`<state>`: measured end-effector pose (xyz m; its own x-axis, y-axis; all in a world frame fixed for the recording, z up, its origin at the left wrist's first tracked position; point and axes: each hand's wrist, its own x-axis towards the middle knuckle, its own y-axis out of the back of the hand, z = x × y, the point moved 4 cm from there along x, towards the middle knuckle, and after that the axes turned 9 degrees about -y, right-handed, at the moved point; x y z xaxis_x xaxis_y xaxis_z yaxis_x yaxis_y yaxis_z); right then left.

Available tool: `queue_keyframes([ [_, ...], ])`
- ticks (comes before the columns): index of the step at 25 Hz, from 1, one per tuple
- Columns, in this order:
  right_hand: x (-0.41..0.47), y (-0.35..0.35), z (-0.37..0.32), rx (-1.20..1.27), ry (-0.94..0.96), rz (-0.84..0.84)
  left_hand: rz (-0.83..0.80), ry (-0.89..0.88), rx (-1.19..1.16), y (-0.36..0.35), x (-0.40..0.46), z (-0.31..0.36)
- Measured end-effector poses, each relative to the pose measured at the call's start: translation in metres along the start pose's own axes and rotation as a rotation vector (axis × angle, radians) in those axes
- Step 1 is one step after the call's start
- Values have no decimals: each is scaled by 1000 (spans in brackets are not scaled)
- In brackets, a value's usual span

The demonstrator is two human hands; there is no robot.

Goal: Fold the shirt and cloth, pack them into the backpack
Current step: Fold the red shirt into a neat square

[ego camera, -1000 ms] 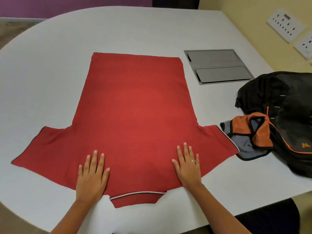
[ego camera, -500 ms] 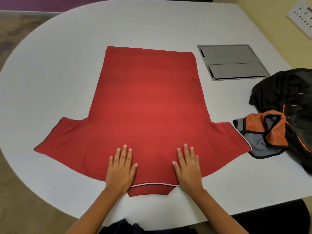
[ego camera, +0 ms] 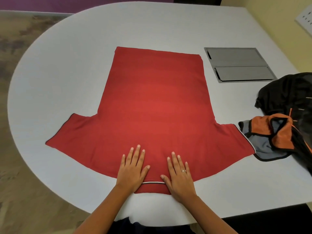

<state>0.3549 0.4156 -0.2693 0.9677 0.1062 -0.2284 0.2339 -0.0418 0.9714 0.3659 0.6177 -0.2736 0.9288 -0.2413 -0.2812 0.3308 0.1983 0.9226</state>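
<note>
White and matte, the rounded table (ego camera: 67,65) fills most of the view, its smooth top curving away on the left above a mottled floor. Spread flat across its middle lies the red shirt (ego camera: 155,105), a soft knit with a straight hem at the far end, both short sleeves stretched out to left and right, and a pale-piped collar at the near edge. At the far right a limp black backpack (ego camera: 290,92) slumps on the tabletop, its thin fabric creased, with orange trim. Just in front of it, touching the shirt's right sleeve, sits the crumpled orange-and-grey cloth (ego camera: 270,137) with dark binding. A rectangular grey metal hatch (ego camera: 236,65) is set flush into the table beyond the shirt's right side. The left hand (ego camera: 133,169) and right hand (ego camera: 179,176) rest palm-down near the collar, fingers extended and slightly spread, gripping nothing; a ring (ego camera: 183,170) shows on the right.
</note>
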Motion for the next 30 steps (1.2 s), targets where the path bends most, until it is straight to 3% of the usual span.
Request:
queue_keyframes([
  [8, 1, 7, -1, -10, -23, -86, -101, 22, -4, 0, -2, -7],
  [13, 17, 34, -16, 104, -118, -2, -38, -3, -54, 17, -3, -18],
  [18, 53, 54, -64, 139, -95, 34, 113, 92, 25, 54, 9, -103],
  [23, 80, 49, -136, 101, -86, -30, 209, 334, -46, 85, 7, -213],
  [26, 85, 33, -165, 59, -134, -95, 153, 482, -132, 96, 0, -258],
  [30, 76, 12, -176, 26, -203, -110, 105, 507, -209, 112, 6, -284],
])
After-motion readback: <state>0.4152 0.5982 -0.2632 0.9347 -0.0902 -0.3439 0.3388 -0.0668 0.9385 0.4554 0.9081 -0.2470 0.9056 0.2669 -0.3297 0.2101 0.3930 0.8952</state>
